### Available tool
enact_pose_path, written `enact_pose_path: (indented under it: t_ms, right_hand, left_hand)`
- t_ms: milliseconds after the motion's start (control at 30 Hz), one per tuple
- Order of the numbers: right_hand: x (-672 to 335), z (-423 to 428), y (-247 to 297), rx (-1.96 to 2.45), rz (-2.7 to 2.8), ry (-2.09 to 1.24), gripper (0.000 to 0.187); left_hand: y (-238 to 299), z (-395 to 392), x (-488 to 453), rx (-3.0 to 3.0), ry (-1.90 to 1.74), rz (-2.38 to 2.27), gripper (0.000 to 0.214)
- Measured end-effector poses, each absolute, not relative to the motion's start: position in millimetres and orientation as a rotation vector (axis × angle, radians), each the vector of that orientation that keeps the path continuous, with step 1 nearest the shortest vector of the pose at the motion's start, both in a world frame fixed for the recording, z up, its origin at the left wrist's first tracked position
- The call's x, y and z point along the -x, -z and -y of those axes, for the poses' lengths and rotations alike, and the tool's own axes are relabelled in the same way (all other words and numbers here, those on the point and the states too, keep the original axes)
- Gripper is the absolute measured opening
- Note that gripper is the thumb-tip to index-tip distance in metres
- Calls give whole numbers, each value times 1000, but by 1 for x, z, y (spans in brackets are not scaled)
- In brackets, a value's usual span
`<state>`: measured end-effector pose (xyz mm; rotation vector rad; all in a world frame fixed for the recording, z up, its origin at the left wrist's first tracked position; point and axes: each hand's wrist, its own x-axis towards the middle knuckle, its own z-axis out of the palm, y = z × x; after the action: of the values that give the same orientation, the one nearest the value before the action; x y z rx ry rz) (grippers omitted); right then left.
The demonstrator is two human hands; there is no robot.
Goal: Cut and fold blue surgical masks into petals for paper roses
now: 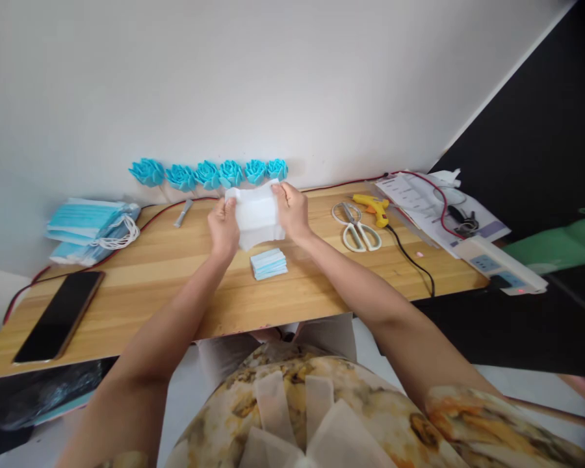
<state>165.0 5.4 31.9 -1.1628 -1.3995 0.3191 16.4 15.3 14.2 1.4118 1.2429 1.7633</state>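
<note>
A thin white sheet (257, 214), like the inner layer of a face mask, is stretched between my two hands above the table. My left hand (223, 224) pinches its left edge and my right hand (292, 211) its right edge, both near the top corners. Just below the sheet, a small stack of cut blue and white mask pieces (268, 264) lies on the wooden table (234, 299). Behind, several blue fabric flowers (207, 175) stand in a row against the wall, their lower parts partly hidden by the sheet.
Left are a pile of face masks (85, 224), a phone (61, 315) and a small grey strip (183, 213). Scissors (355, 229), a yellow glue gun (373, 207), papers (419, 201) and a power strip (504, 266) lie right. A red and black cable (341, 182) runs along the wall.
</note>
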Motion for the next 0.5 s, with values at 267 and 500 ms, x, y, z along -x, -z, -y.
enact_pose_path:
  t_ms: [267,500]
  right_hand:
    - [-170,-5,-12,1161,1348,-515,55]
    - [-174,-1,-1,1154,1318,-795,60]
  left_hand:
    - [9,-5,-15,-1078,-1629,-1075,43]
    - [16,3,-12,-924,-1570,-992,49]
